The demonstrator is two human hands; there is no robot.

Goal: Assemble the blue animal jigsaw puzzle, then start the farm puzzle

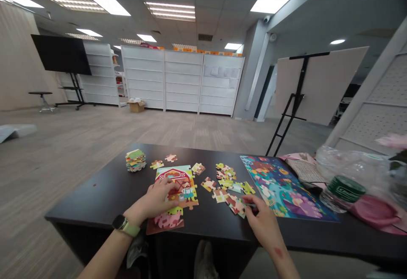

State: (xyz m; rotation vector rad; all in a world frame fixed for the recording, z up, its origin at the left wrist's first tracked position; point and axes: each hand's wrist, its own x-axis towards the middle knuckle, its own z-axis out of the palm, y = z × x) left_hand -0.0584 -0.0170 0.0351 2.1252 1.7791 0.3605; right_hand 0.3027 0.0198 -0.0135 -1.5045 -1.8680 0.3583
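Observation:
My left hand (159, 198) lies with its fingers stretched over a partly joined jigsaw puzzle (186, 181) showing a red barn and a pink animal. It covers part of the picture. At the loose puzzle pieces (219, 195), my right hand (262, 219) has its thumb and fingertips pinched on a puzzle piece (242, 208), which is partly hidden by the fingers. Several other loose pieces lie between the two hands. Beyond the puzzle's top edge are two single pieces (171, 158). A stack of puzzle pieces (135, 160) stands at the table's far left.
On the dark table (104, 190), a colourful picture sheet (286, 190) lies right of the pieces. Further right are a green-labelled plastic container (341, 192), clear plastic wrapping (365, 164) and a pink pouch (375, 213). An easel with a board (318, 84) stands behind.

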